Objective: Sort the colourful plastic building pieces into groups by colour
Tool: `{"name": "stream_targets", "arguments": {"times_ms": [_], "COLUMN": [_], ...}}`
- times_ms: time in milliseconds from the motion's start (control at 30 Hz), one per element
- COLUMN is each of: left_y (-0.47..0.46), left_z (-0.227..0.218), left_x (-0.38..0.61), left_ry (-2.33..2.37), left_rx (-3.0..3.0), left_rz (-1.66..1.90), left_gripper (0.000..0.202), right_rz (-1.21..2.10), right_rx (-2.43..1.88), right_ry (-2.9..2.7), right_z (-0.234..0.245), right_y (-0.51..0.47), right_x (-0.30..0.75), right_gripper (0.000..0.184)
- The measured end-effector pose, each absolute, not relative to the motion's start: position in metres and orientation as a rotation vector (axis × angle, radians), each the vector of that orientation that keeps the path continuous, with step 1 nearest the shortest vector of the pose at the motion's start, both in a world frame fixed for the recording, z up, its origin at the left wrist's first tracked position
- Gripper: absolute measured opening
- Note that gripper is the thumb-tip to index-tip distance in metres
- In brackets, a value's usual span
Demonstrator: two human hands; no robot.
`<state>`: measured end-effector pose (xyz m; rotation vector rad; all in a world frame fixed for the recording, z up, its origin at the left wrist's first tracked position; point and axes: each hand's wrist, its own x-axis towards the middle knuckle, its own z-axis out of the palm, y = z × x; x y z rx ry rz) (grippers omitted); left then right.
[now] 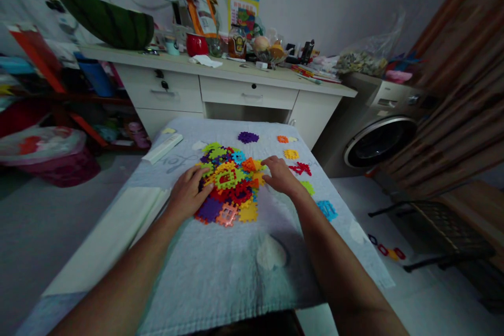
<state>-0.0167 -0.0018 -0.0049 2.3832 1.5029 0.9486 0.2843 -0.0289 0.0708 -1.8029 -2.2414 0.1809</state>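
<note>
A heap of colourful plastic interlocking puzzle pieces (229, 178) lies on the cloth-covered table (224, 268). My left hand (189, 191) rests at the heap's left edge, its thumb and fingers apart, touching the pieces and gripping none. At the right edge, my right hand (280, 174) has its thumb and forefinger apart beside a yellow piece (259, 177); I cannot tell whether they touch it. To the right lie separate groups: an orange piece (282, 139), yellow pieces (291, 154), red pieces (301, 168), a green piece (307, 187) and blue pieces (327, 210). Purple pieces (248, 137) lie behind the heap.
A white box (163, 148) lies at the table's left side, near a folded pale cloth (106, 236). Behind stands a cluttered white desk (248, 95), with a washing machine (370, 121) to its right. A rack-like stool (441, 231) and a few pieces (391, 253) are on the floor.
</note>
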Motion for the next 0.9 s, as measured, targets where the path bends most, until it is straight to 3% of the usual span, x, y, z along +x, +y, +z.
{"name": "stream_targets", "arguments": {"times_ms": [100,267,533,700,900], "left_y": [-0.002,-0.002,-0.002,-0.003,-0.003], "left_z": [-0.005,-0.005,-0.006,-0.004,-0.005], "left_x": [-0.016,-0.016,-0.016,-0.015,-0.016], "left_ry": [1.505,1.518,1.525,1.524,1.527], "left_rx": [2.379,2.372,2.386,2.380,2.365], "left_rz": [0.934,0.946,0.954,0.945,0.949], "left_gripper": [0.046,0.045,0.045,0.044,0.044], "right_rz": [0.153,0.150,0.205,0.377,0.252], "right_rx": [-1.826,-1.770,-1.584,-1.587,-1.831], "right_ry": [-2.152,-2.037,-2.000,-1.909,-1.580], "right_z": [0.050,0.030,0.057,0.068,0.065], "right_y": [-0.007,-0.001,-0.006,0.005,0.040], "right_x": [0.268,0.268,0.295,0.319,0.361], "right_gripper": [0.042,0.027,0.014,0.015,0.017]}}
